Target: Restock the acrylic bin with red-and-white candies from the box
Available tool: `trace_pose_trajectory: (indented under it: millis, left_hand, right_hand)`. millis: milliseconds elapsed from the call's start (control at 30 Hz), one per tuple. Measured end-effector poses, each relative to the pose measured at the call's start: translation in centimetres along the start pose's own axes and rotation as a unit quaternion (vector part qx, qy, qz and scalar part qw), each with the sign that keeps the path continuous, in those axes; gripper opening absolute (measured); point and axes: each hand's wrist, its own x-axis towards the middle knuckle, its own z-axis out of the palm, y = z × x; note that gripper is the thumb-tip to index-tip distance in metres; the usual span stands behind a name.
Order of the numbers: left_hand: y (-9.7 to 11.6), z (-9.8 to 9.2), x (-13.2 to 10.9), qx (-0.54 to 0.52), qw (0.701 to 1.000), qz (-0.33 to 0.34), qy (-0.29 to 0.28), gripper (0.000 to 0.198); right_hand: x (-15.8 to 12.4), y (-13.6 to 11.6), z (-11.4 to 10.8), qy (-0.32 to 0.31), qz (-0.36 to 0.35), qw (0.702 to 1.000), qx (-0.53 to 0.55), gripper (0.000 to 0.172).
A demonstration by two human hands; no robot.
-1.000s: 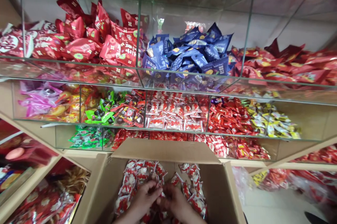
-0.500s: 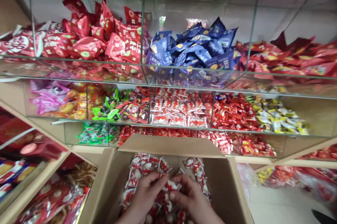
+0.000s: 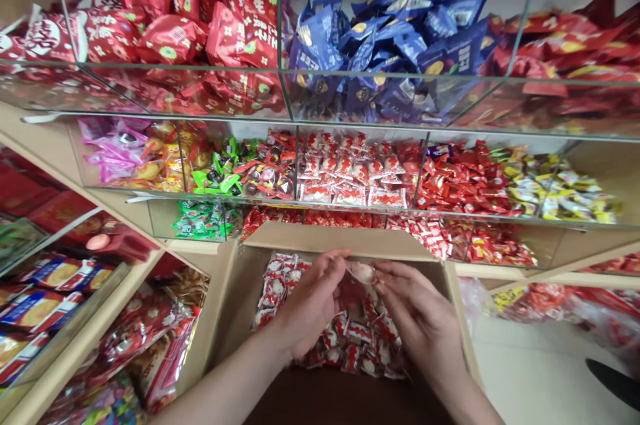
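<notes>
Between my fingertips, above the open cardboard box [image 3: 340,238], is one small wrapped candy [image 3: 362,272] in a clear and red wrapper. My left hand [image 3: 315,298] pinches its left end, thumb and fingers closed. On the other end, my right hand [image 3: 415,305] is closed too, fingers pressed together. Below them, many red-and-white wrapped candies [image 3: 357,344] lie loose in the box, with more in rows along its left side. My hands and forearms hide part of the box's contents.
Glass-fronted shelves rise behind the box. They hold red packets [image 3: 170,38], blue packets [image 3: 385,45] and rows of red-and-white candies [image 3: 345,165]. At the left stand slanted bins with blue packaged snacks [image 3: 40,308]. Plastic bags [image 3: 560,312] lie on the floor at right.
Both hands have risen out of the box with a candy held between them. The view has shifted, so the shelves appear nearer and higher.
</notes>
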Motion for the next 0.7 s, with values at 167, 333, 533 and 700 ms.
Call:
trace_pose_trajectory:
  millis: [167, 333, 533, 700]
  left_hand:
    - [0.0, 0.3, -0.3, 0.012, 0.998, 0.05, 0.037, 0.043]
    - [-0.2, 0.2, -0.2, 0.07, 0.993, 0.091, 0.034, 0.058]
    - [-0.3, 0.1, 0.0, 0.095, 0.991, 0.088, 0.019, 0.056]
    - [-0.1, -0.1, 0.2, 0.088, 0.994, 0.066, 0.014, 0.045]
  right_hand:
    - [-1.0, -0.5, 0.3, -0.031, -0.046, 0.998, -0.023, 0.033]
    - [-1.3, -0.7, 1.8, 0.036, 0.239, 0.948, 0.206, 0.029]
    - [-0.7, -0.2, 2.2, 0.025, 0.354, 0.849, 0.391, 0.01]
    - [-0.3, 0.1, 2.1, 0.028, 0.371, 0.816, 0.442, 0.009]
